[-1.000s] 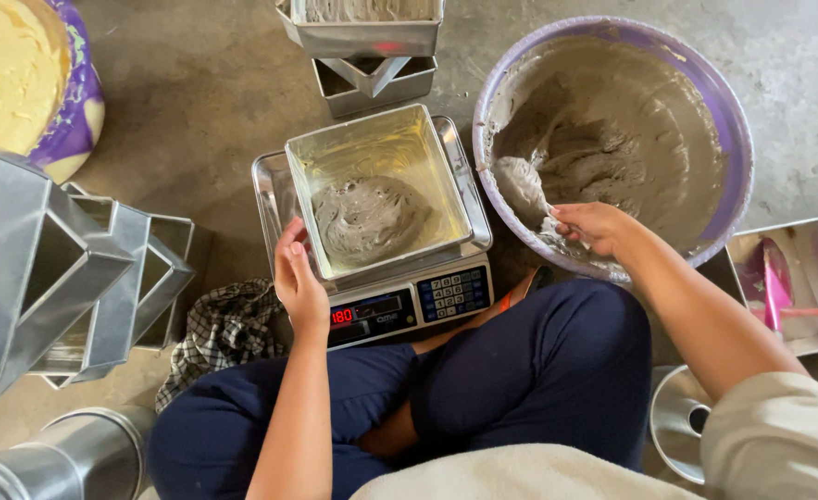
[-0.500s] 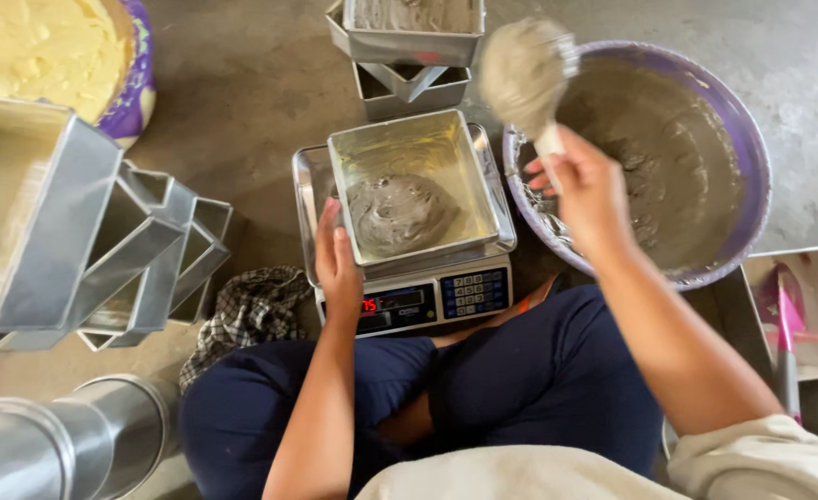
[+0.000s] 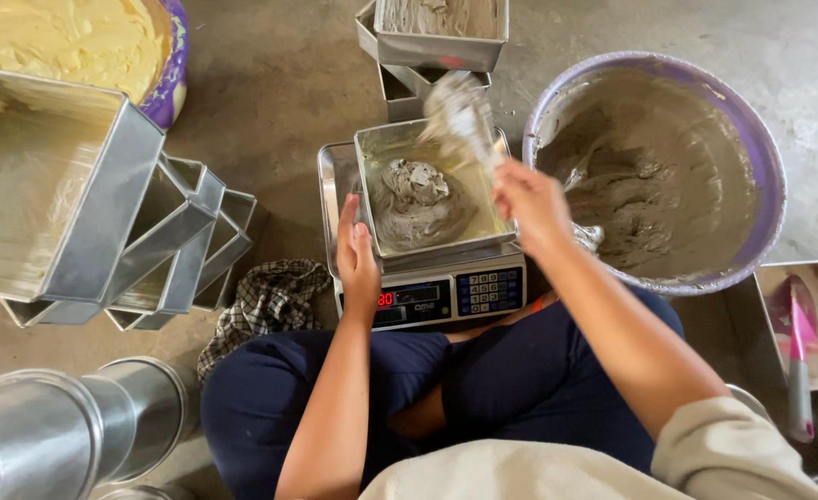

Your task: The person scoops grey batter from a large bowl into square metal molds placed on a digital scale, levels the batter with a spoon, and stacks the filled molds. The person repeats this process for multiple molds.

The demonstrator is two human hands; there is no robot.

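Note:
A square metal pan [image 3: 386, 148] stands on a digital kitchen scale [image 3: 446, 296], with a mound of grey batter [image 3: 420, 206] inside. My left hand [image 3: 357, 259] rests flat against the pan's left side, on the scale. My right hand [image 3: 531, 204] holds a spoon loaded with grey batter [image 3: 460, 116] over the pan's far right corner; the spoon is blurred. To the right stands a big purple bowl [image 3: 770, 157] of grey batter [image 3: 649, 176].
Stacked empty metal pans [image 3: 85, 213] lie on the left, round tins [image 3: 66, 426] at lower left. A purple bowl of yellow batter [image 3: 57, 37] sits at top left. A filled pan [image 3: 441, 28] stands beyond the scale. A checked cloth [image 3: 265, 301] and a pink spatula [image 3: 799, 343] lie nearby.
My right hand scooped batter from the purple bowl, lifted it and has swung left over the pan on the scale. My left hand stays against the pan.

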